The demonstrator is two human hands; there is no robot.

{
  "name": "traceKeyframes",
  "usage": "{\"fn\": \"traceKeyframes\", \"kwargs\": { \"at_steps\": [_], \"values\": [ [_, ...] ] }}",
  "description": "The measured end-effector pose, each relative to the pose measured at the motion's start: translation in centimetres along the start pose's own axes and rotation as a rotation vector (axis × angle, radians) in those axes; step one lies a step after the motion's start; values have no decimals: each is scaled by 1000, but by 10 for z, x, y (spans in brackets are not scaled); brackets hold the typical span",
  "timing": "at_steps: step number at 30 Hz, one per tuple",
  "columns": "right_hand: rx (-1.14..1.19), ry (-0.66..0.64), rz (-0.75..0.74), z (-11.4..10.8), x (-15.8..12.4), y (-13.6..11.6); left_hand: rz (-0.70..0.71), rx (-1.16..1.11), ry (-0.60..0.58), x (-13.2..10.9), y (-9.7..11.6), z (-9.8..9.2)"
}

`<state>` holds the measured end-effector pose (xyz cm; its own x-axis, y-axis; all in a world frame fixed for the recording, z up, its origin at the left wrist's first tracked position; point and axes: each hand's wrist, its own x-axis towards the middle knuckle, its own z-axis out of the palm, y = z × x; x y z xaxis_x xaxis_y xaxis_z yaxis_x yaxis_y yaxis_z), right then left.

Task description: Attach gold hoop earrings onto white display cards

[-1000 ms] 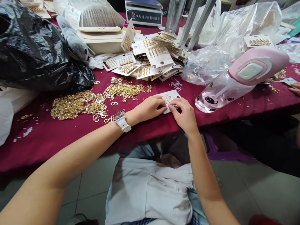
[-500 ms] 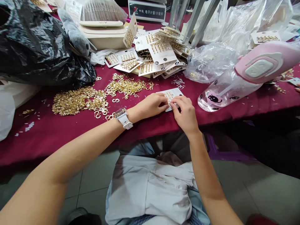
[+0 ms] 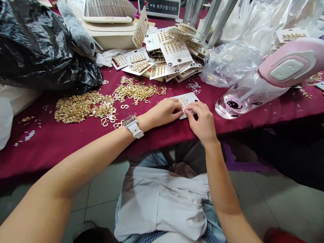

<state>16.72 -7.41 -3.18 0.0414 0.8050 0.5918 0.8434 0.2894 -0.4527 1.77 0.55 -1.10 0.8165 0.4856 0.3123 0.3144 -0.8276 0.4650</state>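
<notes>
A white earring card (image 3: 191, 97) with rows of small gold pieces lies on the maroon cloth. My left hand (image 3: 169, 109), with a white-strapped watch on its wrist, curls over the card's left edge and holds it. My right hand (image 3: 201, 118) is closed in a pinch over the card's lower right part. Whatever sits between its fingertips is too small and hidden to name. To the left of my hands lie a pile of gold S-shaped pieces (image 3: 136, 92) and a wider heap of small gold pieces (image 3: 81, 107).
Filled earring cards (image 3: 174, 52) are stacked loosely behind my hands. A pink-lidded bottle (image 3: 253, 91) lies to the right. A black plastic bag (image 3: 45, 50) bulges at the left, near a cream box (image 3: 108, 33). Tiny white bits (image 3: 194, 87) are scattered behind the card.
The view has shifted slightly. My right hand's fingertips have moved a little over the card, still pinched; my left hand stays on its left edge.
</notes>
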Motion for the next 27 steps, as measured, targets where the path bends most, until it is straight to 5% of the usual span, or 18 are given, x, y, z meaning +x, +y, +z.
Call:
{"fn": "traceKeyframes", "kwargs": {
  "at_steps": [27],
  "values": [
    [259,2,210,0,5,10,24,37,17,-1,2,0]
  ]
}}
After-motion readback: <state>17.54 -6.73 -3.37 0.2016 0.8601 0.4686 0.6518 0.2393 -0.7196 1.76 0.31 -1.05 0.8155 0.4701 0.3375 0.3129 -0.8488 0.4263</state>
